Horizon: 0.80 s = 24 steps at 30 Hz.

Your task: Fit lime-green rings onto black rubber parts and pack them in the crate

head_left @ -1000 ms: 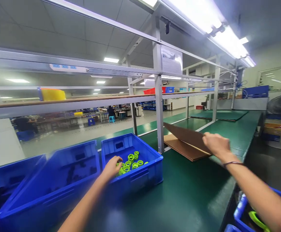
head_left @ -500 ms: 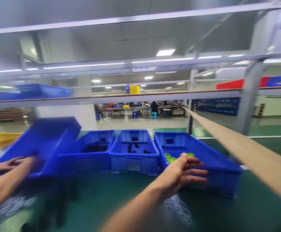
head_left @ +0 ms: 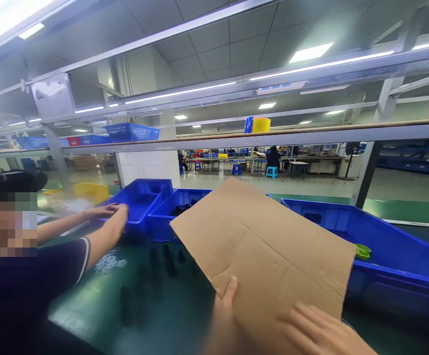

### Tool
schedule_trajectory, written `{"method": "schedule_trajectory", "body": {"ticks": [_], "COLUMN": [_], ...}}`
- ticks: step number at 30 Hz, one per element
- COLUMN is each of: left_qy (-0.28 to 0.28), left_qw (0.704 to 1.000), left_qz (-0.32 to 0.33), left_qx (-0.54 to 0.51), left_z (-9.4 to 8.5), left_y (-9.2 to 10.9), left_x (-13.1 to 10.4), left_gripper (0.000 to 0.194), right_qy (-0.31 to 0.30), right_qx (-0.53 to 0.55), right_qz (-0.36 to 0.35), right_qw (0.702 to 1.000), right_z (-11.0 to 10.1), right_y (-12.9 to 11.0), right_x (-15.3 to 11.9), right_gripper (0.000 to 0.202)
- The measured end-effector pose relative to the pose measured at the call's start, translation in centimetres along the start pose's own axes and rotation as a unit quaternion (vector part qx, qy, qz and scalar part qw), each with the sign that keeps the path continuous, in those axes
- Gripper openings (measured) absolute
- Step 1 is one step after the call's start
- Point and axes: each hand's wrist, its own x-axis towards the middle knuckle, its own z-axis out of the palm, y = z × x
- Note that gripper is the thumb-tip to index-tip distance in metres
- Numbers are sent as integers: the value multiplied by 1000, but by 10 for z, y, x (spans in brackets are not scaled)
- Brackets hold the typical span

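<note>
A flat brown cardboard sheet [head_left: 273, 246] stands tilted in front of me, with crease lines across it. My left hand [head_left: 226, 301] grips its lower left edge, thumb on the near face and the other fingers hidden behind. Against the lower right of the same face lies my right hand [head_left: 315, 328], its fingers stretched out and slightly blurred. Behind the sheet are blue bins; the right one [head_left: 395, 276] has lime green ring-shaped parts [head_left: 363, 251] in it, and one left of the sheet [head_left: 162, 224] holds dark parts [head_left: 182, 209].
At left a co-worker in a dark shirt [head_left: 48, 286] reaches both hands into a tilted blue bin [head_left: 144, 195]. White loops [head_left: 109, 261] and blurred dark pieces [head_left: 168, 261] lie on the green tabletop [head_left: 84, 301]. A shelf rail [head_left: 207, 144] crosses above the bins.
The cardboard sheet now stands before me in my left hand, covering the middle bins. My right hand, earlier open by the green parts, lies on it. The view has swung left.
</note>
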Motion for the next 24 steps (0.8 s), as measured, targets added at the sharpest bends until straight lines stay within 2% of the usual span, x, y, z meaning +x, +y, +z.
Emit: {"method": "schedule_trajectory", "body": {"ticks": [1, 3, 6, 8, 10, 14, 17, 20, 22, 24], "left_qy": [10, 32, 37, 17, 0, -6, -12, -12, -2, 17], "left_qw": [1000, 999, 999, 998, 996, 990, 981, 969, 959, 949], "left_qz": [6, 10, 17, 19, 18, 22, 28, 45, 68, 102], "left_qx": [-5, -10, 28, 62, 86, 138, 191, 244, 274, 297], "left_z": [-4, -6, -3, -2, -3, -4, -6, -18, -33, -53], "left_y": [-8, -21, -27, -21, -12, 3, 18, 58, 105, 167], "left_x": [0, -3, -14, -23, -30, -36, -32, -20, -7, 9], "left_gripper": [61, 66, 69, 64, 57, 38, 35, 32, 27, 35], "right_qy": [-10, -5, -17, -39, -44, -32, -38, -50, -55, -56], "right_qx": [-30, -79, -134, -173, -196, -199, -192, -203, -214, -216], "right_qz": [3, 54, 122, 127, 109, 93, 100, 109, 116, 118], "right_qw": [999, 995, 983, 976, 974, 975, 976, 972, 968, 967], "right_z": [1, 12, 46, 66, 76, 74, 73, 79, 84, 87], "right_y": [2, 7, 16, 19, 18, 12, 9, 9, 9, 8], "right_x": [12, 24, 17, 7, 0, -4, -5, -11, -15, -18], "right_gripper": [23, 36, 44, 49, 52, 46, 46, 52, 56, 59]}}
